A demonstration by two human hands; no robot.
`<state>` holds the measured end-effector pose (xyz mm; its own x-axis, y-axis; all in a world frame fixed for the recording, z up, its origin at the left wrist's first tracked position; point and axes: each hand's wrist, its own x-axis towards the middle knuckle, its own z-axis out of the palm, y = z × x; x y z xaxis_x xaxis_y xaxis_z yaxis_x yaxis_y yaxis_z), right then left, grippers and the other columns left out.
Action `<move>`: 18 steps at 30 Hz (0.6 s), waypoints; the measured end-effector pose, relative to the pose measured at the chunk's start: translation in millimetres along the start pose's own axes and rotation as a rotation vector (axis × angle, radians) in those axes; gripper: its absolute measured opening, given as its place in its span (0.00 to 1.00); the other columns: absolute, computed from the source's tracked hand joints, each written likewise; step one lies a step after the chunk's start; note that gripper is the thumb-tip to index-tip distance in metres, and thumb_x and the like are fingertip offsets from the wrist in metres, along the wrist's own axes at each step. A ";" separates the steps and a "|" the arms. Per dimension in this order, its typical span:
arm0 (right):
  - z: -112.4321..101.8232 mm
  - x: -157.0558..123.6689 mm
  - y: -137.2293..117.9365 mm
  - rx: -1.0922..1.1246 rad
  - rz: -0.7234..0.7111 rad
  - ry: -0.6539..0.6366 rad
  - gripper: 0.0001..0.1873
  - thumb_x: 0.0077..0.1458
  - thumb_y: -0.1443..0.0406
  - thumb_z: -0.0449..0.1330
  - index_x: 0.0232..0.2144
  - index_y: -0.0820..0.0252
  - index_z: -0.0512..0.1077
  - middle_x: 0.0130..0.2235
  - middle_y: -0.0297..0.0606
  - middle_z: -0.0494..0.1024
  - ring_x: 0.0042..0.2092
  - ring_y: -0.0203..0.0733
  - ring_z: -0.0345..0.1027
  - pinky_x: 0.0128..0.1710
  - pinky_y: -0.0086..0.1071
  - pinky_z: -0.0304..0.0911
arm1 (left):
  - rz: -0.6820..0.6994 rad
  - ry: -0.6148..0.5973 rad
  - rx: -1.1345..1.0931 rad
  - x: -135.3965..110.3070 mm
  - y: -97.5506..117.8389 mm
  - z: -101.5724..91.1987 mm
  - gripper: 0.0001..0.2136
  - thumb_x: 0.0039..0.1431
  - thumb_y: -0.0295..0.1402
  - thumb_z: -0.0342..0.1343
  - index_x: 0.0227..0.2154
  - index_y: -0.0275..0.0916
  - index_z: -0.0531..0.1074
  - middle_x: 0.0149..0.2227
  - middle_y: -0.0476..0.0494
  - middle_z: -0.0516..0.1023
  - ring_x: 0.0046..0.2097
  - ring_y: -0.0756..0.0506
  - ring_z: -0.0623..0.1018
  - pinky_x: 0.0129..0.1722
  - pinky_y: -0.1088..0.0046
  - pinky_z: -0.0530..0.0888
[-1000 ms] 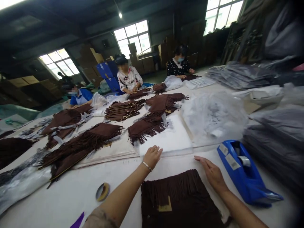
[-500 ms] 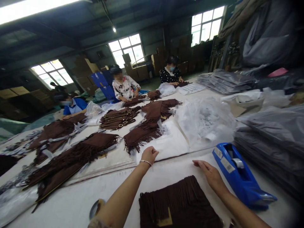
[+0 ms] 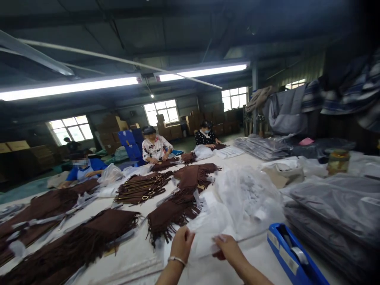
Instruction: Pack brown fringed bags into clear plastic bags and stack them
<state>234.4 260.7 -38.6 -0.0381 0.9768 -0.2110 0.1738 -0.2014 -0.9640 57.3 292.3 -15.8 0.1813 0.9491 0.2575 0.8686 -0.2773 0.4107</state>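
A thin, see-through plastic bag (image 3: 206, 241) is stretched between my two hands over the white table. My left hand (image 3: 181, 245) is closed, its thumb and fingers pinching the bag's left side. On the right, my right hand (image 3: 230, 250) pinches the other side, fingers curled under and partly hidden. Just beyond my left hand lie brown fringed pieces (image 3: 173, 215), several of them overlapping. A large clear bag of small white pieces (image 3: 252, 198) rests past my right hand.
A blue tape dispenser (image 3: 292, 253) stands at right, beside stacked grey bagged goods (image 3: 323, 213). Brown items with gold rings (image 3: 144, 188) and more fringed pieces (image 3: 97, 233) cover the left. Several people work across the table (image 3: 133, 241). A jar (image 3: 338, 161) sits at far right.
My view has tilted up, and the fringed piece in front of me has left it. My right hand has moved left towards my left hand and taken hold of the plastic bag.
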 end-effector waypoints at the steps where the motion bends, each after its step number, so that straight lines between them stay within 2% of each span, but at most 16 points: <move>1: -0.1 -7.8 0.9 -0.026 0.009 -0.017 0.18 0.56 0.56 0.45 0.30 0.62 0.70 0.26 0.42 0.77 0.25 0.42 0.74 0.21 0.29 0.63 | -0.012 0.017 -0.002 1.1 -2.0 -3.7 0.08 0.58 0.31 0.47 0.23 0.41 0.60 0.28 0.46 0.71 0.33 0.46 0.71 0.33 0.72 0.67; 4: 1.0 -39.5 -10.3 -0.127 -0.018 -0.136 0.16 0.53 0.58 0.51 0.24 0.62 0.72 0.24 0.42 0.77 0.26 0.44 0.73 0.24 0.33 0.66 | 0.025 0.007 -0.010 -1.9 6.5 -7.4 0.04 0.57 0.28 0.46 0.28 0.41 0.63 0.31 0.45 0.73 0.35 0.46 0.73 0.35 0.71 0.68; 6: -0.4 -58.6 -29.3 -0.261 -0.210 -0.146 0.13 0.52 0.60 0.54 0.25 0.60 0.74 0.27 0.41 0.79 0.31 0.45 0.74 0.32 0.35 0.67 | 0.078 -0.027 0.005 -8.6 21.7 -6.1 0.05 0.57 0.26 0.46 0.32 0.42 0.65 0.33 0.43 0.75 0.37 0.44 0.74 0.37 0.70 0.68; 7: -2.9 -65.2 -39.9 -0.368 -0.361 -0.100 0.11 0.51 0.62 0.55 0.31 0.58 0.76 0.34 0.41 0.80 0.37 0.46 0.73 0.39 0.37 0.66 | 0.115 -0.039 0.019 -12.8 30.4 -5.7 0.06 0.57 0.27 0.45 0.34 0.42 0.66 0.35 0.41 0.75 0.39 0.43 0.74 0.38 0.69 0.69; 8: -6.6 -69.5 -49.6 -0.503 -0.511 -0.021 0.13 0.50 0.64 0.55 0.39 0.56 0.75 0.41 0.40 0.78 0.42 0.47 0.71 0.46 0.39 0.63 | 0.150 -0.043 0.038 -17.4 39.0 -6.0 0.08 0.59 0.27 0.44 0.36 0.43 0.66 0.37 0.40 0.76 0.40 0.42 0.75 0.39 0.68 0.69; 10: -17.2 -71.7 -61.8 -0.816 -0.681 0.158 0.23 0.47 0.71 0.55 0.47 0.52 0.70 0.49 0.39 0.74 0.49 0.48 0.66 0.53 0.42 0.56 | 0.207 -0.052 0.080 -27.3 53.7 -9.6 0.11 0.61 0.30 0.40 0.40 0.44 0.67 0.39 0.37 0.76 0.42 0.40 0.75 0.40 0.66 0.70; 12: -28.6 -68.4 -60.4 -1.040 -0.633 0.262 0.21 0.44 0.75 0.53 0.39 0.55 0.74 0.44 0.41 0.76 0.48 0.49 0.66 0.51 0.42 0.57 | 0.237 -0.105 0.145 -37.8 62.9 -16.5 0.11 0.62 0.35 0.42 0.42 0.44 0.67 0.38 0.35 0.77 0.42 0.38 0.76 0.39 0.63 0.71; 14: -37.5 -64.2 -46.9 -1.124 -0.563 0.265 0.17 0.42 0.78 0.51 0.28 0.58 0.76 0.35 0.42 0.77 0.42 0.48 0.68 0.44 0.39 0.61 | 0.226 -0.195 0.219 -48.2 64.5 -25.6 0.12 0.57 0.40 0.51 0.43 0.44 0.67 0.35 0.35 0.78 0.39 0.37 0.77 0.38 0.61 0.72; 16: -44.9 -62.1 -27.8 -1.142 -0.555 0.264 0.18 0.40 0.79 0.50 0.26 0.59 0.75 0.35 0.42 0.77 0.40 0.48 0.69 0.40 0.38 0.62 | 0.169 -0.253 0.269 -57.5 57.3 -37.0 0.15 0.52 0.41 0.57 0.41 0.43 0.68 0.32 0.36 0.78 0.37 0.36 0.78 0.36 0.60 0.72; 18: -55.2 -63.1 -9.4 -1.153 -0.537 0.265 0.19 0.41 0.79 0.50 0.29 0.57 0.75 0.37 0.42 0.77 0.41 0.48 0.69 0.42 0.38 0.63 | 0.074 -0.252 0.276 -65.8 40.8 -51.8 0.12 0.52 0.40 0.56 0.38 0.41 0.69 0.29 0.37 0.77 0.36 0.36 0.78 0.36 0.58 0.72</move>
<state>289.5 204.9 -7.2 -0.1952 0.9264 0.3220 0.9439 0.2666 -0.1950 57.0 210.8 29.3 0.3265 0.9443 0.0401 0.9342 -0.3289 0.1386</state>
